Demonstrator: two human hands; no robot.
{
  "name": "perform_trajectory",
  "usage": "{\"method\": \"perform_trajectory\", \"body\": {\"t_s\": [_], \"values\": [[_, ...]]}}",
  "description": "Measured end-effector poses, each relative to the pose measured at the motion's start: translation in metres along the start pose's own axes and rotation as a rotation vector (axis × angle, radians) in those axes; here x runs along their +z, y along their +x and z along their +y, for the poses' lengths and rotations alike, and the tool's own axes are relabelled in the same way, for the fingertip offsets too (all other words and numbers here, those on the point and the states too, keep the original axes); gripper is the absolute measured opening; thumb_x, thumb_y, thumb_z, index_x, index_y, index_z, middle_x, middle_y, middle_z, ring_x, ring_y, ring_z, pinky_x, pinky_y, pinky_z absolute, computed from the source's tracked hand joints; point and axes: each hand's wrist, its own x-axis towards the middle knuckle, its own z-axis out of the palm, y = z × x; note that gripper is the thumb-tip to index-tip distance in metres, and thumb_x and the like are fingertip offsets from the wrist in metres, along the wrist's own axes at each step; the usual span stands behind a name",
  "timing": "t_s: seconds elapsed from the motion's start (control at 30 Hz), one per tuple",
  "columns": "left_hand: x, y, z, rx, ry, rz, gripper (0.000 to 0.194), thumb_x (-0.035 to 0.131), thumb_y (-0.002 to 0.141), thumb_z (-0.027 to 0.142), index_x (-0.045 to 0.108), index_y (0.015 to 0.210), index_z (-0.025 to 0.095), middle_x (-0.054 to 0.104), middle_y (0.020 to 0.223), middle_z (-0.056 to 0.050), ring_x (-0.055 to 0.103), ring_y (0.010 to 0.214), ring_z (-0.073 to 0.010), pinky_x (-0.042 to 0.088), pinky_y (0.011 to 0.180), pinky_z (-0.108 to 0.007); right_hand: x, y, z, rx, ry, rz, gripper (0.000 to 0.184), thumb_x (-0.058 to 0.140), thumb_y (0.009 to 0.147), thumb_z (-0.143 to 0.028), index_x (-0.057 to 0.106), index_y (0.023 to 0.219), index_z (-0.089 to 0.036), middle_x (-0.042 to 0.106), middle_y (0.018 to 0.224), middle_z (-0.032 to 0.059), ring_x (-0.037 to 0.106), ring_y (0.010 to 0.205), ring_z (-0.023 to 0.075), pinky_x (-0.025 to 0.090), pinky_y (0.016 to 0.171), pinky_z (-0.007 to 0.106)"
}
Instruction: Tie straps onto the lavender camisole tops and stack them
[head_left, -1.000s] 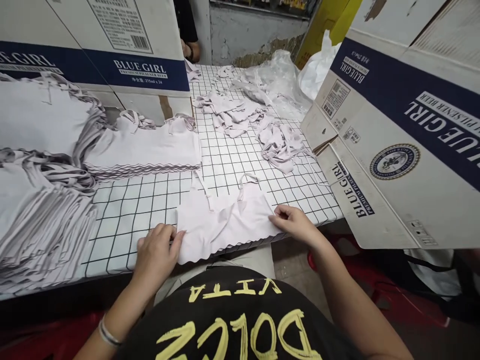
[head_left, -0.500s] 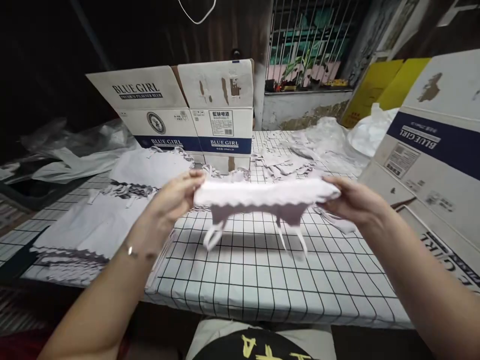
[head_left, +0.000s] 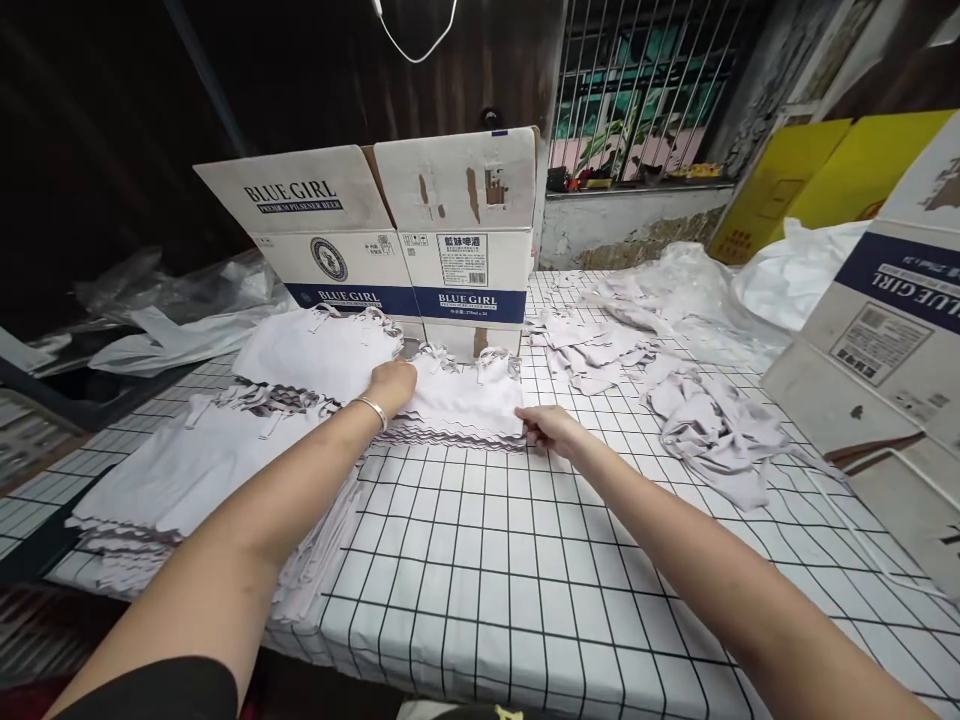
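Note:
A pale pink strappy camisole top [head_left: 466, 398] with a wavy hem lies flat on a low stack of similar tops, its straps toward the back. My left hand [head_left: 395, 386] is closed at its left end; the fingertips are mostly hidden behind the knuckles. At the right end, my right hand [head_left: 551, 429] pinches the edge between thumb and fingers. Left of my left hand lies another stack of tops [head_left: 315, 350], and a taller stack [head_left: 210, 460] sits nearer, partly behind my left forearm.
Behind the stacks stands an open white-and-blue carton [head_left: 469, 265]; a second carton [head_left: 892, 340] is at the right edge. Loose pink tops [head_left: 712, 425] lie on the checked tablecloth [head_left: 480, 560]. Clear plastic bags [head_left: 697, 305] are at the back right.
Both hands lifted the camisole top from the table's front edge, turned it over in the air and carried it forward onto the middle stack. My view has tilted up.

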Motion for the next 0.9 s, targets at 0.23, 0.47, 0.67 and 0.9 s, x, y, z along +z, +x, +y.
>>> {"method": "perform_trajectory", "body": {"t_s": [0.23, 0.47, 0.67, 0.9], "values": [[0.033, -0.020, 0.008, 0.077, 0.046, 0.134, 0.050, 0.037, 0.090, 0.039, 0.059, 0.126, 0.012, 0.048, 0.138, -0.022, 0.036, 0.133, -0.0366, 0.027, 0.107, -0.051, 0.013, -0.010, 0.021, -0.695, -0.645, 0.190, 0.042, 0.068, 0.077, -0.042, 0.061, 0.113, -0.020, 0.060, 0.127, 0.0131, 0.047, 0.125, 0.0324, 0.037, 0.102, 0.049], [0.090, -0.022, -0.001, 0.072, 0.014, 0.017, 0.090, 0.029, 0.085, 0.065, 0.015, 0.153, 0.009, 0.008, 0.159, -0.019, 0.013, 0.145, -0.0394, 0.013, 0.112, -0.061, -0.012, -0.008, 0.033, -0.765, -0.990, -0.055, 0.071, 0.044, 0.087, -0.065, 0.038, 0.144, -0.024, 0.032, 0.154, 0.0090, 0.022, 0.142, 0.0300, 0.013, 0.114, 0.050], [0.064, -0.055, 0.055, 0.288, -0.076, 0.276, 0.062, 0.027, 0.091, 0.055, 0.029, 0.145, 0.025, 0.038, 0.150, -0.010, 0.040, 0.131, -0.0386, 0.028, 0.105, -0.059, -0.175, -0.045, 0.034, -0.314, -0.753, 0.898, 0.053, 0.054, 0.083, -0.060, 0.056, 0.112, -0.016, 0.059, 0.115, 0.0160, 0.050, 0.108, 0.0309, 0.035, 0.095, 0.046], [0.083, -0.081, 0.196, 0.756, -0.577, 0.042, 0.041, 0.044, 0.089, 0.035, 0.054, 0.125, 0.018, 0.057, 0.123, -0.011, 0.055, 0.114, -0.0248, 0.045, 0.097, -0.039, -0.236, -0.113, 0.090, -0.273, -0.677, 0.742, 0.037, 0.076, 0.065, -0.047, 0.059, 0.084, -0.020, 0.061, 0.088, 0.0055, 0.053, 0.088, 0.0232, 0.040, 0.081, 0.035]]}}
